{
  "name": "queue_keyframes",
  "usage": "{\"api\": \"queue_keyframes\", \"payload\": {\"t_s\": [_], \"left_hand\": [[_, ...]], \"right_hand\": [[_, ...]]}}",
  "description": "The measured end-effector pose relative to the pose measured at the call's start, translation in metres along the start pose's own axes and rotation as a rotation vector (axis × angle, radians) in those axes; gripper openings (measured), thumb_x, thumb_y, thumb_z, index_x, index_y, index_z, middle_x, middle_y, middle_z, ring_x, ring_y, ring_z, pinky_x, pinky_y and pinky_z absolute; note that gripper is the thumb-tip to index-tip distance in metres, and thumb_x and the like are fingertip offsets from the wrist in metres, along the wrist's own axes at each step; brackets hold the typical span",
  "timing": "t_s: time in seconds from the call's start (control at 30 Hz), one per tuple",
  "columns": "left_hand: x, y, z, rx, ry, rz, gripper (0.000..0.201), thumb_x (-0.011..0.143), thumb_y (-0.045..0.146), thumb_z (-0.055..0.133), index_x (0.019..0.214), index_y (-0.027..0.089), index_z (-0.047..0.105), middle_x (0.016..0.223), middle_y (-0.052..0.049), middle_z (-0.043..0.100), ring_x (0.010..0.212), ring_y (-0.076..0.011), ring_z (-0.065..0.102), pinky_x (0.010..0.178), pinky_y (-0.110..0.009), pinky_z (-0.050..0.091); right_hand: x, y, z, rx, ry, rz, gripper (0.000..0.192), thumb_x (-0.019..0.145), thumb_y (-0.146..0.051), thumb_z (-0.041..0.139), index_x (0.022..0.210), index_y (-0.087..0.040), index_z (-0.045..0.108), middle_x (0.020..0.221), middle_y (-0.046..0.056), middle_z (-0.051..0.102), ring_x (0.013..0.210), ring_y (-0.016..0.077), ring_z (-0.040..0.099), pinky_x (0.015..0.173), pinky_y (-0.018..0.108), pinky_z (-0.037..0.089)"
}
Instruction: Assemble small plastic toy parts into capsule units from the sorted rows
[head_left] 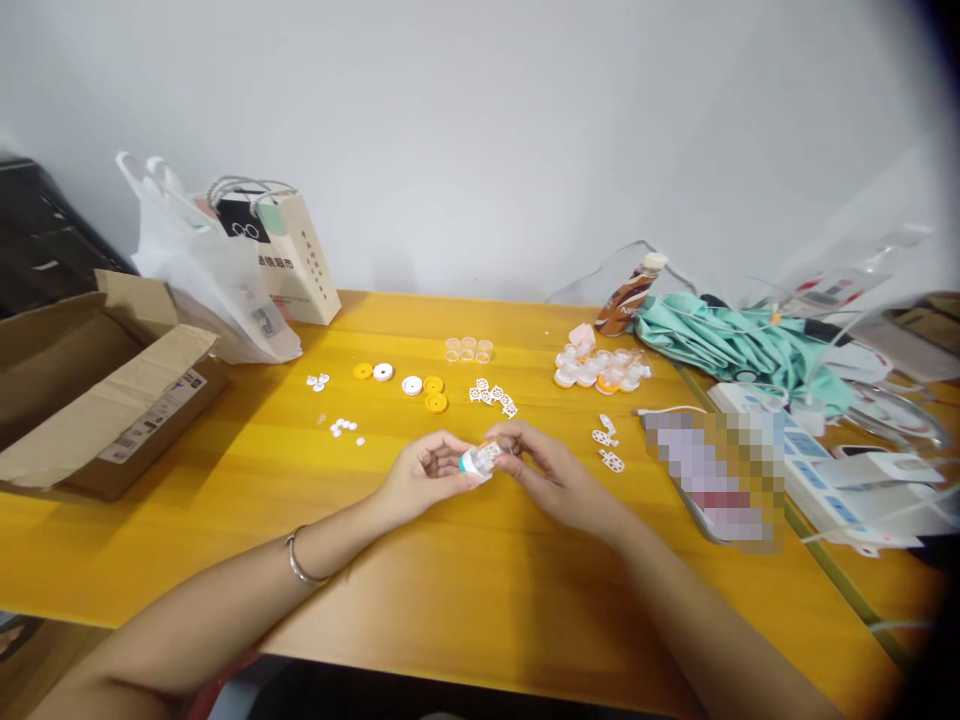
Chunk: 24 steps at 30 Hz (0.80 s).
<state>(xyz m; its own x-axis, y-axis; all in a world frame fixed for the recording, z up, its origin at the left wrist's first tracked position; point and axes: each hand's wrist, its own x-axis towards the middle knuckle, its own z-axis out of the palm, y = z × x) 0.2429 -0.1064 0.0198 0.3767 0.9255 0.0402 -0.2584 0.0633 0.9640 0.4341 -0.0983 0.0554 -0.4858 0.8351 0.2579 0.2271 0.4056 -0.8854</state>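
— Nearest us, the left hand [424, 478] and right hand [536, 470] are meeting over the desk [465, 590]. What are they gripping?

— Both are pinching one small white piece [480, 460], fingertips closed narrowly on it, just above the desk's middle.

— Any advice?

— Keeping it low and turning slowly would likely be steadying it.

— Room to move?

— Bare wood is lying toward the near edge; yellow discs [433, 393] are sitting behind, the cardboard box [97, 390] well left.
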Motion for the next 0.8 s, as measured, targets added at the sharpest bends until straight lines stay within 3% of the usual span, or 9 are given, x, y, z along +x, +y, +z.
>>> {"api": "queue_keyframes", "payload": {"t_s": [0.3, 0.47, 0.6, 0.7, 0.8], "left_hand": [[-0.001, 0.005, -0.003, -0.183, -0.118, -0.146, 0.028, 0.065, 0.032, 0.074, 0.081, 0.013, 0.062, 0.077, -0.005, 0.067, 0.068, -0.0139, 0.063, 0.070, -0.028, 0.049], [0.002, 0.011, -0.002, -0.052, -0.071, -0.072, 0.023, 0.065, 0.026, 0.074, 0.081, 0.014, 0.063, 0.076, -0.004, 0.067, 0.068, -0.0119, 0.062, 0.069, -0.025, 0.047], [-0.003, 0.021, 0.001, 0.065, -0.013, 0.010, 0.022, 0.066, 0.021, 0.073, 0.084, 0.015, 0.062, 0.079, -0.003, 0.067, 0.066, -0.0107, 0.061, 0.066, -0.024, 0.047], [-0.007, 0.031, 0.002, 0.094, -0.014, 0.058, 0.020, 0.067, 0.019, 0.071, 0.085, 0.016, 0.062, 0.079, -0.003, 0.067, 0.066, -0.0103, 0.060, 0.064, -0.023, 0.048], [-0.008, 0.040, 0.001, 0.063, -0.028, 0.100, 0.019, 0.068, 0.020, 0.071, 0.085, 0.016, 0.062, 0.078, -0.003, 0.067, 0.064, -0.0096, 0.060, 0.062, -0.022, 0.047]], "right_hand": [[-0.005, -0.006, -0.007, 0.004, -0.088, -0.130, 0.022, 0.087, -0.023, 0.045, 0.103, -0.024, 0.059, 0.093, 0.005, 0.062, 0.084, 0.0184, 0.055, 0.079, 0.034, 0.044], [-0.001, -0.012, -0.008, 0.047, -0.100, -0.082, 0.024, 0.085, -0.024, 0.050, 0.108, -0.025, 0.057, 0.101, 0.005, 0.059, 0.092, 0.0194, 0.054, 0.084, 0.036, 0.044], [0.008, -0.022, -0.005, 0.010, 0.019, 0.039, 0.021, 0.082, -0.029, 0.056, 0.102, -0.024, 0.058, 0.083, 0.002, 0.060, 0.074, 0.0155, 0.055, 0.066, 0.028, 0.045], [0.015, -0.033, -0.007, -0.037, -0.052, 0.059, 0.012, 0.084, -0.031, 0.053, 0.091, -0.023, 0.060, 0.069, -0.001, 0.057, 0.061, 0.0123, 0.050, 0.053, 0.024, 0.038], [0.020, -0.047, -0.011, -0.069, -0.101, -0.032, 0.013, 0.084, -0.029, 0.053, 0.093, -0.024, 0.061, 0.077, 0.000, 0.061, 0.067, 0.0129, 0.052, 0.058, 0.025, 0.040]]}}
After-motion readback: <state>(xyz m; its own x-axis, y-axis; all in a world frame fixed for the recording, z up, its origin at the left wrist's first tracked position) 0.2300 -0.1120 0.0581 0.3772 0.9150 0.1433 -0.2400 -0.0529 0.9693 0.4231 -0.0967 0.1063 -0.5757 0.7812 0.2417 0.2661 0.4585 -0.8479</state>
